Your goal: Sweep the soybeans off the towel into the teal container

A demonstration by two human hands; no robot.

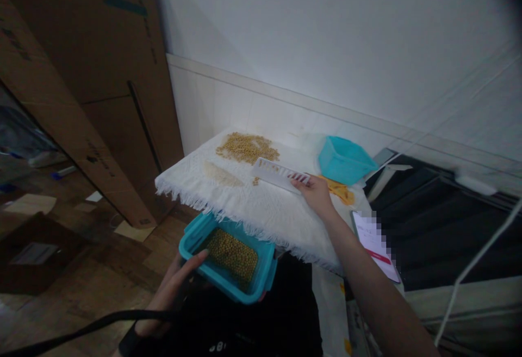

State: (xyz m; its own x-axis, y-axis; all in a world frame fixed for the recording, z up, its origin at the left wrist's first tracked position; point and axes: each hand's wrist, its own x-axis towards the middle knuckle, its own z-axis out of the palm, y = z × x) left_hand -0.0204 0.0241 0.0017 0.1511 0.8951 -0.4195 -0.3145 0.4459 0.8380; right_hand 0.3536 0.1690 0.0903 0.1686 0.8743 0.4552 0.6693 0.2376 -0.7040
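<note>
My left hand [173,286] grips the near left corner of a teal container [263,278] partly filled with yellowish beans, held just below the fringed front edge of a white cloth [261,210]. My right hand [316,194] reaches over the cloth and pinches the right end of a white comb-like tool [277,174] lying flat on it. A pile of the same beans [247,148] sits at the far side of the cloth, with a few loose beans [256,181] beside the tool.
An empty teal container [345,160] stands at the cloth's far right, orange-yellow bits [340,190] beside it. A phone [375,243] lies on a dark surface to the right. Large cardboard sheets [98,74] lean at left. A white cable [477,264] hangs at right.
</note>
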